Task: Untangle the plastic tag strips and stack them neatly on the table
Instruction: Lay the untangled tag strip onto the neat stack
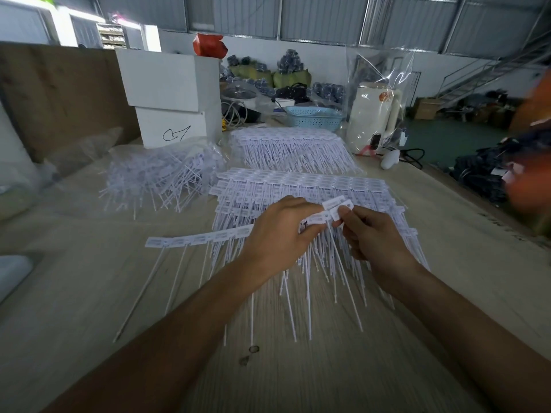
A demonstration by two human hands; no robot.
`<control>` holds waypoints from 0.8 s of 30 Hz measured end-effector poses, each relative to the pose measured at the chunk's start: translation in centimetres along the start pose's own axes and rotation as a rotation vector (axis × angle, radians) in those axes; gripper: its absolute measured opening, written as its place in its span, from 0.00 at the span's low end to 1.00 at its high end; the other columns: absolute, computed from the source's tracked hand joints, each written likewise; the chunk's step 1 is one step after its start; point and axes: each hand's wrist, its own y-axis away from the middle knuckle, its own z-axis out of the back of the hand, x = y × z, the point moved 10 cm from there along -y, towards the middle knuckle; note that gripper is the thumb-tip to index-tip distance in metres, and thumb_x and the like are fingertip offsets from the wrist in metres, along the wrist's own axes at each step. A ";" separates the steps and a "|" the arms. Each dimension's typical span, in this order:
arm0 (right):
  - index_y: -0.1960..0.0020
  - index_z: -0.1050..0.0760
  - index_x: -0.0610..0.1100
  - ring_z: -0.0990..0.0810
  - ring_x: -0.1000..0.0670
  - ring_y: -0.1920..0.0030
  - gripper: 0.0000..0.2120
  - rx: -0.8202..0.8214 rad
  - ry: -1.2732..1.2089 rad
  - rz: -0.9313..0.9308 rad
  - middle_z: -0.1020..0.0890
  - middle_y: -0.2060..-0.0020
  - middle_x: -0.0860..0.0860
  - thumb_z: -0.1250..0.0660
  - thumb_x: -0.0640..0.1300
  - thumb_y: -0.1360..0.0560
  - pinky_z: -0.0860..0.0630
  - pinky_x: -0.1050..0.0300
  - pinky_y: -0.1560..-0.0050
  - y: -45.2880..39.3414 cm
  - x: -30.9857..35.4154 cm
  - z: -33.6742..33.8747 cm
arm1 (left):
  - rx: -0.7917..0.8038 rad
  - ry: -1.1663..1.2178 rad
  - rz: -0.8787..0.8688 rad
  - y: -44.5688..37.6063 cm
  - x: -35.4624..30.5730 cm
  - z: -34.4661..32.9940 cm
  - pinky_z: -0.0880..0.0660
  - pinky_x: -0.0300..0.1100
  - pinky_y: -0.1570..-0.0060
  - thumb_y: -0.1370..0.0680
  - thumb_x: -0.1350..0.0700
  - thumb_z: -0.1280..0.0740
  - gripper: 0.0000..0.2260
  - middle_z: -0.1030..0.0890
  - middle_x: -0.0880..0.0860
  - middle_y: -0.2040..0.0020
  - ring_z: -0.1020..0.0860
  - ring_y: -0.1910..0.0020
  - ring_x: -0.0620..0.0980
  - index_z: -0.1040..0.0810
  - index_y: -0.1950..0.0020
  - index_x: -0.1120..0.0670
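Left hand: your left hand (280,231) curls over the white plastic tag strip with long thin tails (205,237), fingers bent down on its label band, likely to keep it from sliding while the other end is worked.
Right hand: your right hand (372,236) pinches the strip's raised end label between thumb and fingertips (343,214), fingers closed tight on it; I'd judge this lifts it free of the tails underneath.
Held strip: one, running leftward from your left-hand fingers, its far end flat on the pale wooden table (89,293).
Near stack: one flat white pile of aligned strips (298,181), directly beyond and beneath both sets of fingers, tails pointing toward you so new strips lie the same way.
Far stack: one more neat white pile (292,144), well beyond your fingertips.
Tangled heap: one loose jumble of white strips on clear plastic (161,177), beyond and left of your left fingers, not yet sorted.
Boxes: two white cardboard boxes stacked (167,93), far beyond the heap.
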 end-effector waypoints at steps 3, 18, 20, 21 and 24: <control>0.62 0.21 0.45 0.41 0.56 0.76 0.17 -0.026 0.011 -0.015 0.35 0.77 0.56 0.37 0.47 0.16 0.42 0.63 0.75 0.1 -0.3 0.1 | -0.003 0.003 0.006 0.0 0.1 -0.1 0.23 0.53 0.52 0.25 0.57 0.26 0.13 0.15 0.53 0.51 0.20 0.51 0.54 0.16 0.41 0.57; 0.62 0.32 0.47 0.44 0.55 0.78 0.17 -0.099 -0.384 -0.396 0.42 0.75 0.55 0.41 0.48 0.15 0.46 0.62 0.81 -1.1 -3.7 3.0 | 0.162 0.039 -0.091 0.3 -1.3 -1.5 0.26 0.45 0.51 0.22 0.57 0.29 0.12 0.17 0.53 0.54 0.23 0.53 0.52 0.17 0.39 0.58; 0.61 0.31 0.46 0.46 0.55 0.77 0.16 -0.089 -0.296 -0.351 0.42 0.75 0.54 0.41 0.48 0.15 0.47 0.62 0.80 -1.4 -3.5 3.8 | 0.162 0.054 -0.071 0.3 -0.9 -1.6 0.26 0.46 0.49 0.21 0.56 0.30 0.12 0.17 0.54 0.52 0.22 0.51 0.53 0.18 0.38 0.58; 0.60 0.29 0.45 0.45 0.55 0.77 0.16 -0.066 -0.232 -0.319 0.42 0.75 0.54 0.41 0.48 0.15 0.47 0.62 0.80 -1.5 -3.3 3.5 | 0.137 0.069 -0.044 0.1 -0.5 -1.4 0.25 0.48 0.48 0.21 0.56 0.30 0.13 0.16 0.54 0.50 0.22 0.49 0.53 0.18 0.38 0.58; 0.58 0.25 0.43 0.43 0.55 0.76 0.14 0.061 -0.090 -0.245 0.40 0.74 0.53 0.40 0.46 0.16 0.44 0.62 0.78 -0.7 -2.7 0.8 | 0.062 0.085 0.016 0.0 0.0 -0.7 0.25 0.50 0.43 0.21 0.58 0.30 0.14 0.17 0.54 0.46 0.22 0.45 0.53 0.19 0.36 0.59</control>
